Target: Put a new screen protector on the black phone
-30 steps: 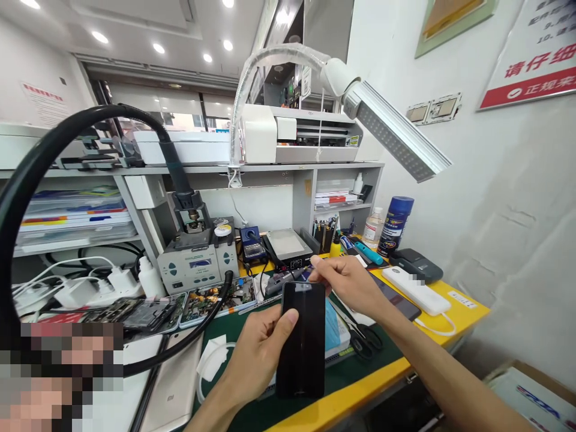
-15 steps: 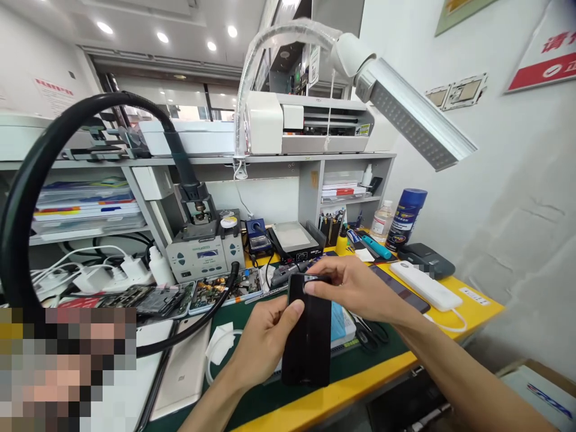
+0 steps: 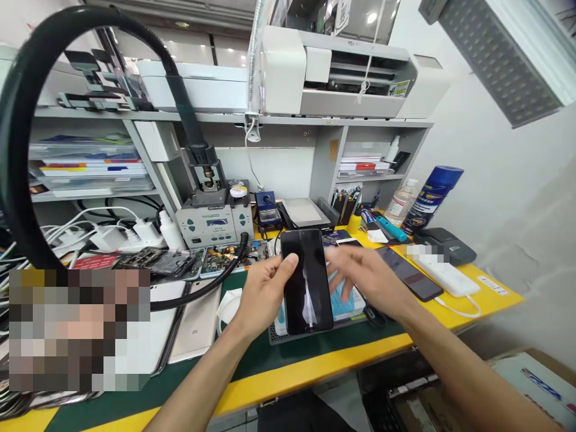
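A black smartphone is held upright over the bench, its dark screen towards me and catching a pale reflection. My left hand grips its left edge, thumb on the glass. Just off the phone's right edge is my right hand, fingers apart and slightly blurred, with nothing visible in it. Below and behind the phone lies a grey perforated tray with a blue and white item on it, partly covered by the phone and my right hand.
A hot-air station with a thick black hose stands at the back left. A gold phone lies left of my hand. On the right are another dark phone, a white power strip and a blue spray can.
My right hand has come off the phone's top edge and moved to its right, fingers opening. My left hand keeps hold. The view has tilted down.
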Motion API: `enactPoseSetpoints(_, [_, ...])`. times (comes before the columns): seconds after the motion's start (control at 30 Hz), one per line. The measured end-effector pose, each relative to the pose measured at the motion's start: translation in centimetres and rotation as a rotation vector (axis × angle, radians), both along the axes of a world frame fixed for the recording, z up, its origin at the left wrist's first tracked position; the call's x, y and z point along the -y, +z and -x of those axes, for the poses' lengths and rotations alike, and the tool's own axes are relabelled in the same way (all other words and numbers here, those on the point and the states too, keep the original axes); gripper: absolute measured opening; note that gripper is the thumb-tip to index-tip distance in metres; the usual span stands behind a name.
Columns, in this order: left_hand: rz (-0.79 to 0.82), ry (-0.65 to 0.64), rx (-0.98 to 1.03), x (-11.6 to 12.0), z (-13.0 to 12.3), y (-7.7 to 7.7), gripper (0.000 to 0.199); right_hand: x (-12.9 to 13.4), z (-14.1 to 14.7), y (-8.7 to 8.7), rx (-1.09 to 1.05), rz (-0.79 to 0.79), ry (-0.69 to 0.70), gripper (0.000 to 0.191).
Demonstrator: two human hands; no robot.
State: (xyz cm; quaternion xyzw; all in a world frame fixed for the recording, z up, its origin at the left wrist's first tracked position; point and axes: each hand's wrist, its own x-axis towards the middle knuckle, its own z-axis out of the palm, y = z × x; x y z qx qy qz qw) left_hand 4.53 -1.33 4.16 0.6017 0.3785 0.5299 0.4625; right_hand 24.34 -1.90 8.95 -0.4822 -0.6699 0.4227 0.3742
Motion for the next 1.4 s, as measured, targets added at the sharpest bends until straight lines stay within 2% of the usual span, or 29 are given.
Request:
enactPoseSetpoints(0.13, [0.017, 0.066, 0.072, -0.3, 0.2, -0.2, 0.048, 2.0, 1.2, -1.9, 0.078, 0.237, 0.120, 0.054])
enactPoseSetpoints(0.27, [0.035, 0.098, 0.118, -0.3, 0.2, 0.0, 0.051, 2.5, 2.3, -2.9, 0.047, 0.322, 0.124, 0.047])
enactPoseSetpoints(0.57, [0.101, 0.120, 0.222, -0.7, 0.0, -0.3, 0.051, 3.6, 2.7, -4.1, -0.087, 0.193, 0.153, 0.031])
enactPoseSetpoints(0.9, [0.169, 0.062, 0.362, -0.3, -0.3, 0.4, 0.043, 4.5, 2.7, -4.0, -0.108, 0.160, 0.177, 0.017])
enactPoseSetpoints(0.97, [0.188, 0.062, 0.396, -0.2, -0.2, 0.7, 0.042, 4.8, 2.7, -4.3, -0.091, 0.130, 0.150, 0.019])
enactPoseSetpoints(1.07, [0.208, 0.085, 0.447, -0.2, 0.1, 1.0, 0.038, 5.4, 2.3, -4.8, -0.062, 0.095, 0.122, 0.033])
enactPoseSetpoints(1.17, [0.206, 0.088, 0.484, -0.1, 0.1, 1.4, 0.037, 5.8, 1.9, -5.0, -0.033, 0.140, 0.151, 0.040])
enactPoseSetpoints(1.4, [0.141, 0.045, 0.533, 0.4, -0.3, 1.5, 0.031, 6.2, 2.2, -5.0, -0.102, 0.199, 0.131, 0.029])
